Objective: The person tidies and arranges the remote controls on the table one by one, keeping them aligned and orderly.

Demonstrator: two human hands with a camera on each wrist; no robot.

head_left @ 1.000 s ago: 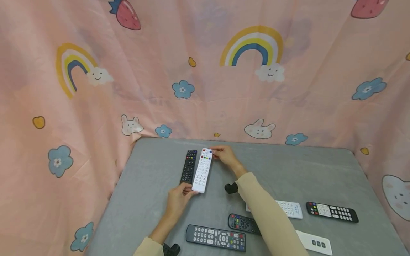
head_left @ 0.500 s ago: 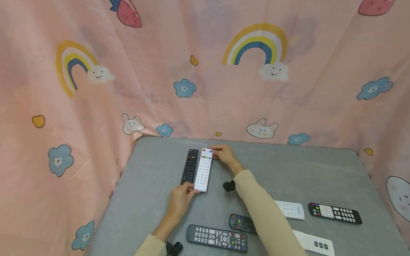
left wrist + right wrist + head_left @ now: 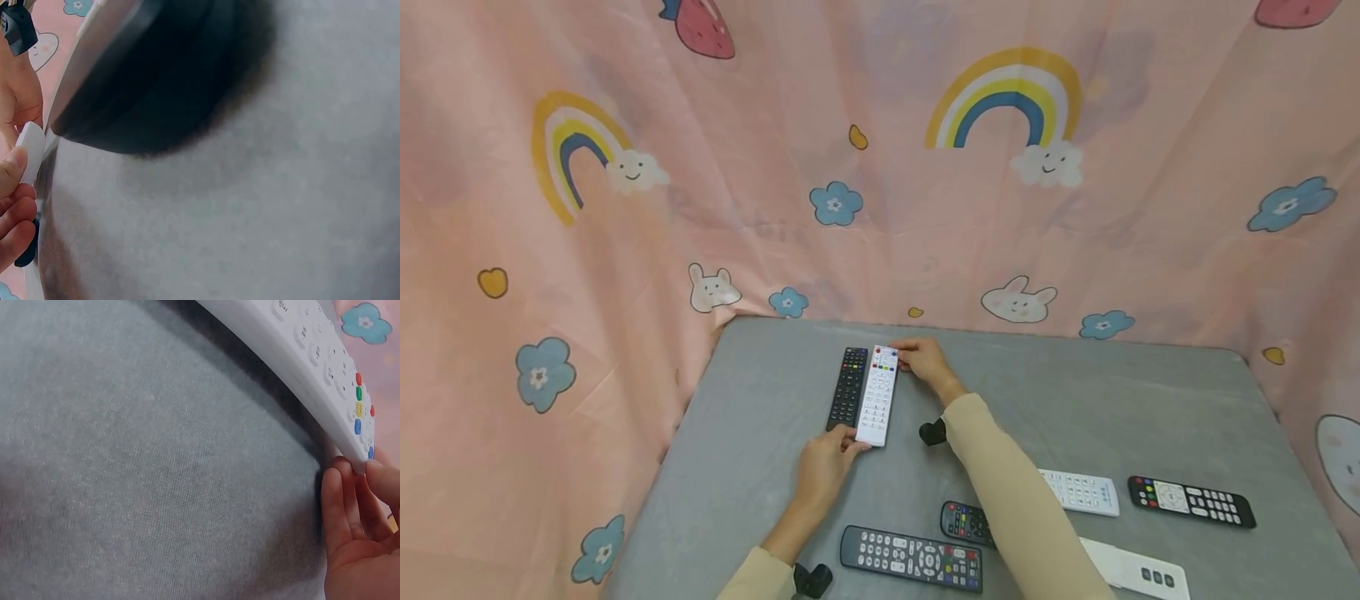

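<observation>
Remote control (image 3: pixel 877 397), white, spans the gap between the hands: left hand (image 3: pixel 822 472) pinches its near end, right hand (image 3: pixel 928 364) its far end. Just beyond the left hand lies a black remote (image 3: pixel 847 387); grey tabletop (image 3: pixel 737 450) beneath, pink curtain (image 3: pixel 737 158) behind.

White remote (image 3: pixel 877 397) — face up
</observation>
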